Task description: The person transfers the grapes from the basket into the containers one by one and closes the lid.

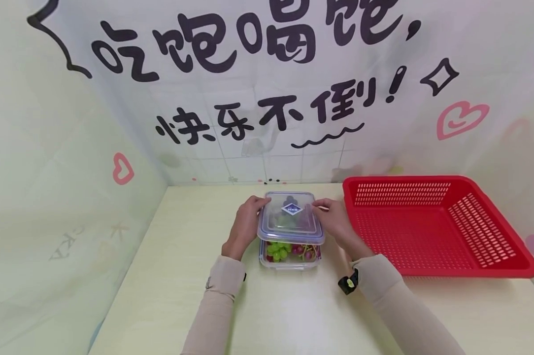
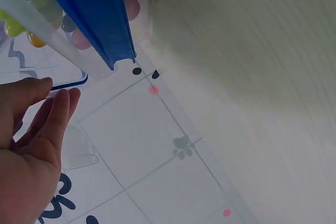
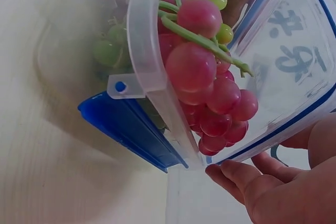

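A clear plastic food container stands on the table, filled with green grapes and red grapes. Its clear lid, with a blue seal and a blue diamond label, tilts above it, the near edge raised off the rim. My left hand pinches the lid's left edge between thumb and fingers; the left wrist view shows this hand too. On the opposite side my right hand holds the lid's right edge. Blue side clips hang unfastened on the container.
A large red plastic basket stands on the table to the right, close to my right forearm. Behind the table hangs a white printed wall cloth with black lettering.
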The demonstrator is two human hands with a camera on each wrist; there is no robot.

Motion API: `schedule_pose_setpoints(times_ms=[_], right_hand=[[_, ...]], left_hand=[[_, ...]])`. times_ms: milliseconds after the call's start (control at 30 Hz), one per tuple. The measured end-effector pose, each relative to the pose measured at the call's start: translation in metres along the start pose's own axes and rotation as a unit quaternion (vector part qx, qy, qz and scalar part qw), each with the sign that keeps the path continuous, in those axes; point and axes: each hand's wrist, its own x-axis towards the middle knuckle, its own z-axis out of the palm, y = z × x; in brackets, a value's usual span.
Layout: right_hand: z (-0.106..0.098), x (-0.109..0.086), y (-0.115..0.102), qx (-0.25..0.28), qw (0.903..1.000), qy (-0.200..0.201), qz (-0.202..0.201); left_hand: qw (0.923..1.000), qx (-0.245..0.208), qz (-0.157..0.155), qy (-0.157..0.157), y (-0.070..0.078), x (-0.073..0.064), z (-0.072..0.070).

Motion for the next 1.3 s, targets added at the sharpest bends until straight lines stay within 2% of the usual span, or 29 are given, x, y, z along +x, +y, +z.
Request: schedule_pose_setpoints(times_ms=[167, 367, 500, 800, 1000, 1100, 1167, 1300], right_hand=[[0.001, -0.003, 0.005, -0.01, 0.9999, 0.006, -0.009], [0.004, -0.005, 0.013, -0.005, 0.9996, 0.018, -0.02], [0.008, -0.006, 0.018, -0.015, 0.9989, 0.034, -0.027], [0.015, -0.008, 0.024, -0.023, 0.9984, 0.052, -0.007], [0.02, -0.011, 0.029, -0.005, 0.999, 0.045, 0.003], [0.021, -0.011, 0.03, 0.007, 0.9989, 0.046, -0.004], [0.021, -0.011, 0.031, 0.016, 0.9989, 0.045, -0.007], [0.022, -0.011, 0.032, 0.028, 0.9985, 0.045, -0.01]], left_hand=[[0.9999, 0.012, 0.008, -0.001, 0.001, -0.003, 0.004], [0.9991, 0.024, 0.033, 0.013, 0.001, -0.007, 0.007], [0.9987, 0.028, 0.038, 0.017, 0.0, -0.01, 0.009], [0.9973, 0.012, 0.062, 0.039, -0.004, -0.01, 0.008], [0.9969, 0.017, 0.068, 0.036, -0.008, -0.013, 0.005], [0.9964, 0.022, 0.076, 0.03, -0.01, -0.013, 0.004], [0.9962, 0.01, 0.083, 0.025, -0.013, -0.013, 0.003], [0.9953, -0.061, 0.072, 0.022, -0.02, -0.013, 0.003]])
